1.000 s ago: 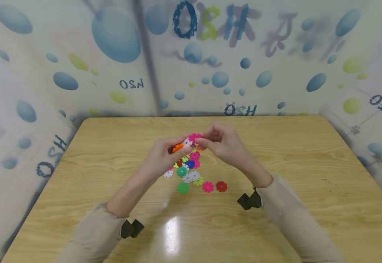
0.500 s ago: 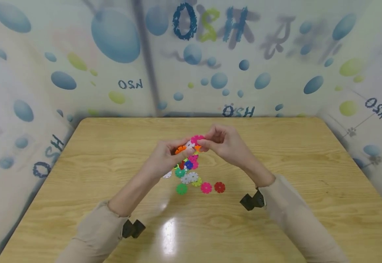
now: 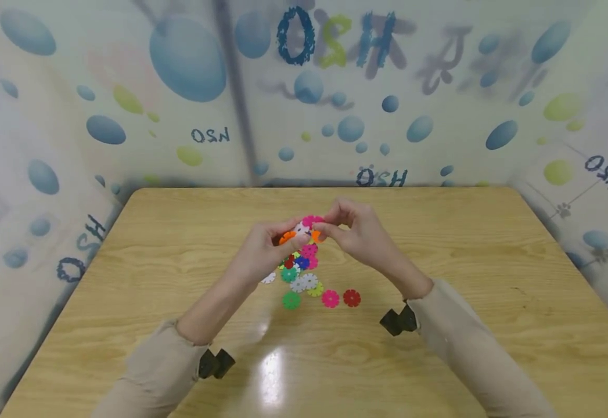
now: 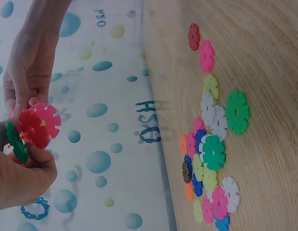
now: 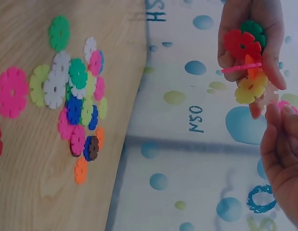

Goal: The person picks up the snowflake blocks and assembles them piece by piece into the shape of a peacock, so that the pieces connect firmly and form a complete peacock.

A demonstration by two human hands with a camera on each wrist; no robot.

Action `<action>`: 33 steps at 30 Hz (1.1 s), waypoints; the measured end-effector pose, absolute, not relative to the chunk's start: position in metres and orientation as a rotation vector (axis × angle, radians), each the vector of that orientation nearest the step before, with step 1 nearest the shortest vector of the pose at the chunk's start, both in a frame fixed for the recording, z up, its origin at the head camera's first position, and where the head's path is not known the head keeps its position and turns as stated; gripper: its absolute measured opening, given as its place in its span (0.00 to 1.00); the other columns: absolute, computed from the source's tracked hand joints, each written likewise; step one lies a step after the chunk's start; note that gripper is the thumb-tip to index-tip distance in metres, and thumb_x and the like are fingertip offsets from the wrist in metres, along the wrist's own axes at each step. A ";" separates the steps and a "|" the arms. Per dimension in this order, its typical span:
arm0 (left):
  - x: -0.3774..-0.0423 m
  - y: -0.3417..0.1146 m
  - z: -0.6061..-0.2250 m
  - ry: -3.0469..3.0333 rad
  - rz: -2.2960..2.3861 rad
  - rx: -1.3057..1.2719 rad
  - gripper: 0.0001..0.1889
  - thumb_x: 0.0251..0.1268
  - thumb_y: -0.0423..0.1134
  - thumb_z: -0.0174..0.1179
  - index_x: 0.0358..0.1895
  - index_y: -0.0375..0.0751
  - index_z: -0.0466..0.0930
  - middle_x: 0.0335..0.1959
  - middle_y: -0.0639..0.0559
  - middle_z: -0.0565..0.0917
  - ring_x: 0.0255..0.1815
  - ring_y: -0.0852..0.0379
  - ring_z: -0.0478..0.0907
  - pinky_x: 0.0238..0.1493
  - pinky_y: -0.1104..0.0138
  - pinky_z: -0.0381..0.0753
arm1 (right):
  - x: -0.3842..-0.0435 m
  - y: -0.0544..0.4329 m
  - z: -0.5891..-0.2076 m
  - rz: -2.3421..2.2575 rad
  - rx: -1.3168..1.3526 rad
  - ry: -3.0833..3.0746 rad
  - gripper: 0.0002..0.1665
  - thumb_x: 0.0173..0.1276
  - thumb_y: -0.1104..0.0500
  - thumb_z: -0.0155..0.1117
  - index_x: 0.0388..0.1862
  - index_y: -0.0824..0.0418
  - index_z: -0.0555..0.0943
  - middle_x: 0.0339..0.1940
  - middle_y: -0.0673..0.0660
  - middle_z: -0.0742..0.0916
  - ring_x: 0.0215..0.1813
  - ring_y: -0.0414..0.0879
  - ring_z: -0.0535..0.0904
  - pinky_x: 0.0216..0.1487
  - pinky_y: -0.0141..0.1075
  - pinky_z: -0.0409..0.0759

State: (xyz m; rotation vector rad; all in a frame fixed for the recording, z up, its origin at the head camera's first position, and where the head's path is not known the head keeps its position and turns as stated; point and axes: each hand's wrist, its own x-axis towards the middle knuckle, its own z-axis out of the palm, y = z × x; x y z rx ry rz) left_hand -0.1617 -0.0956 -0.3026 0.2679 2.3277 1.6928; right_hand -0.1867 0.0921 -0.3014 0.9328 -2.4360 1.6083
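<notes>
My left hand [image 3: 262,249] grips a cluster of notched plastic snowflake discs joined together, raised over the table. A red disc [image 5: 242,44], a green disc [image 5: 254,31] and a yellow disc [image 5: 251,87] belong to it. From the head view, an orange disc [image 3: 287,237] and a white disc [image 3: 301,229] show by the left fingers. At the cluster's right side my right hand [image 3: 358,232] pinches a bright pink disc [image 3: 311,221] between thumb and fingers. The right fingertips partly cover where it meets the cluster.
Beneath the hands lies a loose pile of mixed-colour discs [image 4: 214,153] on the wooden table [image 3: 439,360]. Nearer the person are a single green disc [image 3: 291,300], a pink one [image 3: 330,298] and a red one [image 3: 352,298]. A patterned wall [image 3: 304,116] rises behind the table.
Both hands keep nearly the same place and hold. The left hand has shifted slightly rightward and down in the head view, with the cluster turning a little.
</notes>
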 end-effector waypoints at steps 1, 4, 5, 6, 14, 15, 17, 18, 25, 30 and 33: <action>-0.162 -0.096 -0.303 2.331 1.692 0.269 0.24 0.63 0.42 0.56 0.62 0.42 0.68 0.30 0.51 0.76 0.24 0.57 0.62 0.22 0.75 0.63 | -0.187 0.092 -0.302 1.613 0.936 -2.441 0.07 0.59 0.68 0.62 0.27 0.67 0.73 0.23 0.63 0.84 0.26 0.41 0.82 0.35 0.33 0.81; -0.164 -0.097 -0.305 2.341 1.675 0.267 0.24 0.63 0.42 0.56 0.62 0.41 0.67 0.35 0.48 0.77 0.25 0.57 0.63 0.22 0.76 0.63 | -0.189 0.093 -0.301 1.575 0.946 -2.477 0.08 0.59 0.67 0.63 0.27 0.66 0.72 0.23 0.61 0.83 0.26 0.41 0.81 0.34 0.33 0.81; -0.165 -0.097 -0.306 2.344 1.666 0.255 0.25 0.63 0.42 0.57 0.62 0.42 0.68 0.35 0.48 0.78 0.26 0.57 0.64 0.22 0.76 0.63 | -0.190 0.093 -0.301 1.554 0.945 -2.496 0.08 0.59 0.66 0.63 0.27 0.66 0.72 0.23 0.60 0.83 0.26 0.41 0.81 0.34 0.33 0.81; -0.166 -0.097 -0.306 2.345 1.659 0.238 0.25 0.62 0.43 0.57 0.62 0.43 0.68 0.33 0.48 0.77 0.26 0.57 0.64 0.22 0.75 0.63 | -0.191 0.093 -0.301 1.532 0.940 -2.519 0.08 0.59 0.65 0.63 0.28 0.65 0.72 0.23 0.59 0.83 0.26 0.41 0.81 0.34 0.33 0.81; -0.172 -0.099 -0.310 2.282 1.691 0.094 0.25 0.60 0.49 0.58 0.61 0.49 0.70 0.50 0.48 0.80 0.43 0.55 0.74 0.39 0.72 0.75 | -0.200 0.099 -0.308 1.639 0.788 -2.691 0.14 0.62 0.58 0.62 0.44 0.63 0.76 0.39 0.58 0.84 0.38 0.46 0.81 0.41 0.37 0.81; -0.173 -0.100 -0.310 2.268 1.706 0.069 0.26 0.61 0.49 0.58 0.62 0.48 0.69 0.52 0.47 0.79 0.45 0.54 0.74 0.43 0.71 0.76 | -0.201 0.102 -0.309 1.656 0.766 -2.704 0.15 0.62 0.58 0.62 0.46 0.63 0.75 0.41 0.58 0.84 0.41 0.46 0.81 0.43 0.37 0.81; -0.174 -0.101 -0.312 2.234 1.743 0.006 0.28 0.61 0.50 0.57 0.63 0.46 0.66 0.55 0.47 0.77 0.50 0.52 0.73 0.51 0.67 0.75 | -0.204 0.106 -0.312 1.628 0.741 -2.745 0.17 0.63 0.57 0.62 0.49 0.62 0.75 0.42 0.58 0.83 0.42 0.47 0.81 0.44 0.38 0.80; -0.174 -0.101 -0.312 2.212 1.764 -0.025 0.29 0.61 0.50 0.57 0.64 0.46 0.65 0.56 0.47 0.76 0.53 0.52 0.72 0.55 0.64 0.74 | -0.206 0.109 -0.315 1.574 0.736 -2.793 0.18 0.63 0.56 0.62 0.49 0.62 0.75 0.43 0.58 0.83 0.43 0.47 0.80 0.45 0.37 0.80; -0.176 -0.107 -0.319 2.109 1.853 -0.115 0.32 0.63 0.52 0.54 0.67 0.42 0.57 0.65 0.47 0.64 0.66 0.48 0.61 0.69 0.52 0.57 | -0.214 0.111 -0.363 1.051 0.961 -3.307 0.18 0.61 0.53 0.63 0.45 0.64 0.77 0.37 0.56 0.84 0.39 0.44 0.78 0.42 0.34 0.79; -0.175 -0.106 -0.322 1.962 1.944 -0.093 0.30 0.68 0.51 0.47 0.68 0.42 0.53 0.65 0.46 0.63 0.64 0.50 0.62 0.69 0.55 0.58 | -0.209 0.102 -0.389 0.744 1.041 -3.508 0.22 0.53 0.45 0.69 0.36 0.60 0.76 0.32 0.51 0.80 0.34 0.42 0.73 0.36 0.32 0.75; -0.174 -0.105 -0.324 1.855 2.011 -0.063 0.28 0.70 0.49 0.44 0.68 0.41 0.52 0.61 0.48 0.66 0.58 0.53 0.67 0.65 0.59 0.63 | -0.206 0.095 -0.392 0.620 1.030 -3.559 0.23 0.47 0.46 0.73 0.32 0.59 0.75 0.30 0.51 0.78 0.32 0.43 0.71 0.33 0.32 0.73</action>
